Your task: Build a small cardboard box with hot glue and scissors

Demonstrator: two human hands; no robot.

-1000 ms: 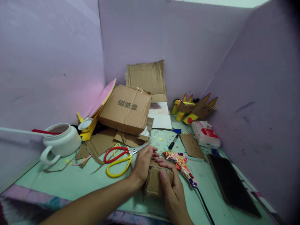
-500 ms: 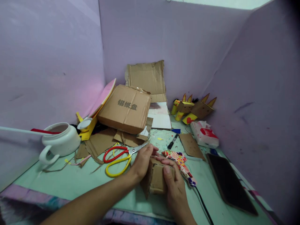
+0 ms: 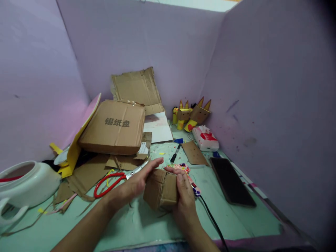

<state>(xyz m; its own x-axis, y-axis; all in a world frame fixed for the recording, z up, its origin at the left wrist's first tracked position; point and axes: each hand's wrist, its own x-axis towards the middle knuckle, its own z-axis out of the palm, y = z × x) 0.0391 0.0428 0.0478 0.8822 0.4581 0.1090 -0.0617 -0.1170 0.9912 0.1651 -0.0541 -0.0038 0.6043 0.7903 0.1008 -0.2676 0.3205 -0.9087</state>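
A small brown cardboard box point(image 3: 168, 190) stands on the green tabletop near the front edge. My right hand point(image 3: 183, 190) grips its right side, the thumb lying on the top edge. At the box's upper left, my left hand point(image 3: 140, 178) has its fingers stretched out flat. Scissors with red handles point(image 3: 109, 185) lie just left of that hand, partly covered by it. Behind my right hand is a glue gun with a colourful floral pattern point(image 3: 193, 183), its black cable running to the front.
A large cardboard box point(image 3: 112, 127) rests on scraps at the back left. A white pot point(image 3: 28, 183) stands far left. Rightward are a black phone point(image 3: 232, 182), a tissue pack point(image 3: 206, 138), a marker point(image 3: 175, 154), a cardboard piece point(image 3: 194, 153) and cardboard animal figures point(image 3: 198, 114).
The view has swung right, so everything sits further left. The small box is turned, showing more of its left side. My left hand has opened away from its top.
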